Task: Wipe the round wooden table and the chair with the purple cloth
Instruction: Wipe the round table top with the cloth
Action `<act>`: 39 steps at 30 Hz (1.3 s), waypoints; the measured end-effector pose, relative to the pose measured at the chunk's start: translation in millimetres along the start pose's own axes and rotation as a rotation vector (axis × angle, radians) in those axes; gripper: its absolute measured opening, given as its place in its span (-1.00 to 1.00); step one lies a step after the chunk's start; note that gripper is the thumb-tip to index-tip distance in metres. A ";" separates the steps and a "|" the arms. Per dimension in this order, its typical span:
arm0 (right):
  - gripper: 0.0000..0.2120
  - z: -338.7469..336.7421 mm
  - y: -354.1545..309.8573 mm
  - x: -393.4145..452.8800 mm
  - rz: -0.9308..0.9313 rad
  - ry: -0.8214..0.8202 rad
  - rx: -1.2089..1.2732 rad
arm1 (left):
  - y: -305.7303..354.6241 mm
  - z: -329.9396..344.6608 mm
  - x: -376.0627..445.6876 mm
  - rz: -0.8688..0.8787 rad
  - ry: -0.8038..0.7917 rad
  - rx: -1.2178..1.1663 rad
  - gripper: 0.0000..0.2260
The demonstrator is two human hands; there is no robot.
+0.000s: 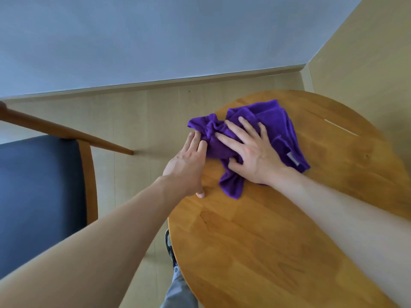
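Purple cloth point(275, 130) bunched at round wooden table point(289, 230) edge, flat right hand point(255, 156) pressing, straight-fingered left hand point(189, 165) touching; table-wiping step, chair point(40, 185) pending.

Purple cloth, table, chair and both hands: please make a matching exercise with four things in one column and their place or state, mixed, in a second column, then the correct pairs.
Things:
1. purple cloth
2. right hand
3. left hand
4. chair

Places or states:
a. stands left of the table, dark blue seat
b. lies crumpled on the round wooden table
c. at the table's edge, fingertips touching the cloth
d. pressed flat on the cloth, fingers spread

Pairs: 1-b, 2-d, 3-c, 4-a
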State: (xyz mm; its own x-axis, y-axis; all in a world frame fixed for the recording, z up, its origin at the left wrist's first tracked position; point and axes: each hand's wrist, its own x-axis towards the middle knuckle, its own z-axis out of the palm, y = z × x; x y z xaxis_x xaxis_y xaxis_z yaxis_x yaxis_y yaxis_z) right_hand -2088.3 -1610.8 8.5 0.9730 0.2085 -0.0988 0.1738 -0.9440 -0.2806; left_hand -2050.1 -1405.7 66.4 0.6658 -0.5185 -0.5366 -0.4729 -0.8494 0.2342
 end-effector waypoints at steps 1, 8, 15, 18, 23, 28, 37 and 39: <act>-0.30 -3.8 12.1 -0.9 0.004 0.013 -0.002 | -0.6 -0.1 -0.4 0.004 -0.001 0.002 0.25; -0.38 -5.5 4.8 34.3 0.671 0.205 0.099 | 7.4 5.3 5.4 -0.019 -0.018 0.071 0.33; -0.36 10.7 -29.5 6.5 0.138 0.069 0.056 | 4.7 0.9 2.1 -0.019 0.016 0.048 0.23; -0.38 -1.2 12.9 3.8 0.231 0.122 0.045 | 5.0 1.2 3.0 -0.020 -0.010 0.046 0.31; -0.38 -10.2 22.8 21.5 0.835 0.285 0.138 | 7.9 5.9 7.5 -0.053 -0.015 -0.009 0.31; -0.36 0.4 -31.3 34.1 0.603 0.141 0.074 | 7.6 5.6 8.2 -0.052 -0.009 -0.003 0.32; -0.44 -10.1 28.6 21.1 0.427 0.187 0.121 | 0.6 7.5 3.6 -0.013 -0.010 0.018 0.39; -0.47 -15.1 36.9 30.5 0.684 0.288 0.194 | 1.8 8.5 4.2 -0.020 -0.011 0.032 0.39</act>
State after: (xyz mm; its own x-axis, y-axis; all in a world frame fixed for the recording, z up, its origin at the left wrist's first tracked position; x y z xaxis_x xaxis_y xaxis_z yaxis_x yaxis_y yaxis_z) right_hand -2049.9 -1643.1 9.6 0.8598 -0.5064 -0.0653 -0.4854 -0.7711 -0.4119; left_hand -2053.0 -1408.6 57.6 0.6688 -0.5006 -0.5496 -0.4782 -0.8558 0.1976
